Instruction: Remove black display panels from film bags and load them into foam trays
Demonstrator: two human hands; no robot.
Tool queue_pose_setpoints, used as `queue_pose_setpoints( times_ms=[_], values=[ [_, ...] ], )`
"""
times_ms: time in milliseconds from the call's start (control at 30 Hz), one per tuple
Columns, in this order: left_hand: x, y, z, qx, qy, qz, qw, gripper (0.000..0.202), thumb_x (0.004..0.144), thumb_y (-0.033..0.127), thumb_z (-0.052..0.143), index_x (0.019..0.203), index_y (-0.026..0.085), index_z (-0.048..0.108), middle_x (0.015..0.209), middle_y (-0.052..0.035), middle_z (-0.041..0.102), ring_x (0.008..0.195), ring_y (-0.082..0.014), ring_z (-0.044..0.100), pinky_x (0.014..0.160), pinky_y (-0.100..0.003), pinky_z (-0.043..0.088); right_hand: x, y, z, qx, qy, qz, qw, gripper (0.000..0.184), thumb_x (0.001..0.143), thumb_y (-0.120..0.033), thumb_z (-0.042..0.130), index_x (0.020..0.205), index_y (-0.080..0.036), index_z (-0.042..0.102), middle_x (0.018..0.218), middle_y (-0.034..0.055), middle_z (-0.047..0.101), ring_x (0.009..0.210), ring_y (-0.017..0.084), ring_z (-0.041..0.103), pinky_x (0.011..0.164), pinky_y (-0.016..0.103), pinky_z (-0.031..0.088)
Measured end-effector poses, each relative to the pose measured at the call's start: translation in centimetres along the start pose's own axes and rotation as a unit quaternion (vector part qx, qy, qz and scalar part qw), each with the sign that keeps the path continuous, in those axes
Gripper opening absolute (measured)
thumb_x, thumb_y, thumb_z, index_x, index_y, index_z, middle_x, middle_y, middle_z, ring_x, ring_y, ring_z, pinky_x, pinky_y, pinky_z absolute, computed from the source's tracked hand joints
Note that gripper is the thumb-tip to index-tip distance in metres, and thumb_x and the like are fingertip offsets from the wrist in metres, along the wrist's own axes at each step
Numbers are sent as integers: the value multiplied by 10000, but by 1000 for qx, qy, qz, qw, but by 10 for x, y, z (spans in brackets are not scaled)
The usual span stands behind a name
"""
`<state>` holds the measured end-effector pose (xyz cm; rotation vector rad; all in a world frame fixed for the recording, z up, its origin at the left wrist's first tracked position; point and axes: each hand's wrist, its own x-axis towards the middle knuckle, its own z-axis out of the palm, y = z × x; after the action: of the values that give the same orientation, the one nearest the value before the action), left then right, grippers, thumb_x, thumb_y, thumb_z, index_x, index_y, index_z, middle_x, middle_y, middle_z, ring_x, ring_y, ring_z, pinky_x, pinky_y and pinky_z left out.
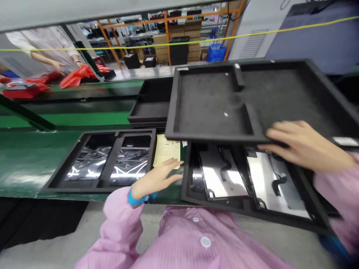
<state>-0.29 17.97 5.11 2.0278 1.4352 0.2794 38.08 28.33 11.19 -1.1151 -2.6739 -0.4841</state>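
My right hand (pixel 300 144) grips the near edge of a black foam tray (pixel 207 101) with two compartments. That tray is raised and tilted, and nothing but small white specks shows in it. Beneath it lies another black tray (pixel 196 196) bearing two flat screen panels, a left panel (pixel 224 173) and a right panel (pixel 276 183), each with a dark ribbon cable. My left hand (pixel 158 177) holds nothing, its fingers stretched out over the bench between the trays. To its left, a black tray (pixel 100 185) carries two film-covered dark screens (pixel 130 162).
A yellow paper sheet (pixel 167 149) lies on the green bench (pixel 25 157) beside the left tray. Behind it are stacked black trays (pixel 153 108). A co-worker's hands (pixel 58 66) are near red bags (pixel 81 74). A yellow cord (pixel 182 43) crosses the upper view.
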Motion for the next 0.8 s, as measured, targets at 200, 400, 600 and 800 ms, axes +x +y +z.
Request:
queue_pose_setpoints(
  times_ms=[200, 400, 600, 800],
  values=[
    [49, 26, 53, -41, 42, -14, 998, 463, 933, 287, 495, 1356, 101, 480, 1511, -174, 334, 1434, -246, 251, 1176, -411, 244, 105, 12, 57, -18, 6, 126, 992, 327, 953, -321, 496, 1151, -81, 596, 1192, 213, 487, 1126, 321, 402, 868, 443, 298],
    [48, 19, 64, -97, 98, -20, 990, 384, 925, 268, 493, 1272, 119, 561, 1433, -171, 454, 1367, -259, 391, 1150, -430, 305, 93, -82, 123, 97, -133, 1, 986, 213, 929, -283, 523, 1036, -128, 622, 1041, 97, 586, 1003, 208, 512, 864, 344, 391],
    [43, 28, 58, -173, 104, -7, 979, 309, 933, 297, 466, 1168, 175, 626, 1239, -97, 631, 1176, -202, 574, 1041, -351, 430, 102, -84, 158, 147, -179, 60, 971, 341, 932, -407, 534, 1112, -119, 565, 1096, 97, 547, 1061, 226, 505, 935, 430, 414],
    [-34, 19, 55, -240, -123, 36, 962, 353, 953, 397, 424, 1044, 200, 702, 1056, -43, 705, 994, -177, 639, 922, -273, 473, 40, -82, 99, 276, -171, 8, 946, 332, 947, -323, 528, 1227, -146, 531, 1187, 97, 542, 1077, 205, 523, 956, 419, 444]
  ],
)
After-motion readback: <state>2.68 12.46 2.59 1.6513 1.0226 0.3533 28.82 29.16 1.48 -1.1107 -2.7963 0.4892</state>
